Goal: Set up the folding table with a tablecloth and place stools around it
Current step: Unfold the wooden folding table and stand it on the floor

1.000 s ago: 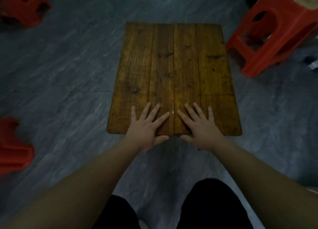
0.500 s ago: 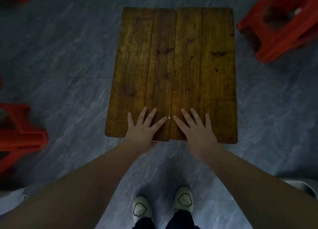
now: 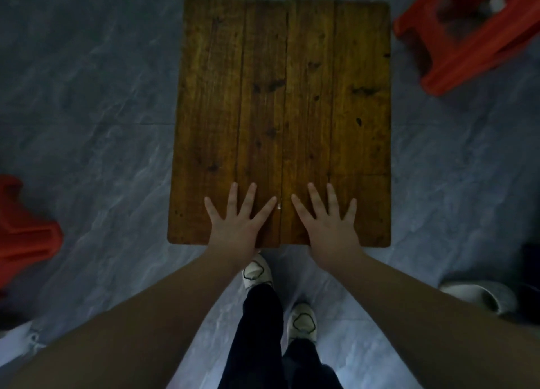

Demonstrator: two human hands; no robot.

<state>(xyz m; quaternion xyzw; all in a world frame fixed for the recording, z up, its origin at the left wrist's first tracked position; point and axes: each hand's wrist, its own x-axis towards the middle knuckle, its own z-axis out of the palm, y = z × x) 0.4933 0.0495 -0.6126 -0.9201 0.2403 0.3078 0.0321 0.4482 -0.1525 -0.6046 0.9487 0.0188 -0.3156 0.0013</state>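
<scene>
The folding table [image 3: 283, 96] shows its brown plank top unfolded flat, with a seam running down the middle. My left hand [image 3: 238, 220] lies palm down on the near edge, left of the seam, fingers spread. My right hand [image 3: 328, 220] rests flat on the other side of the seam, fingers spread too. Neither hand holds anything. A red plastic stool [image 3: 470, 32] lies tipped at the upper right, apart from the table. Part of another red stool [image 3: 23, 233] shows at the left edge. No tablecloth is in view.
Grey marbled floor tiles [image 3: 87, 111] surround the table. My feet in pale shoes [image 3: 257, 271] stand just behind the near table edge. A pale slipper [image 3: 479, 296] lies on the floor at the right, beside something dark.
My view has tilted further down over the table, so my feet and the slipper show. Both hands stay flat on the near edge, fingers spread a little wider.
</scene>
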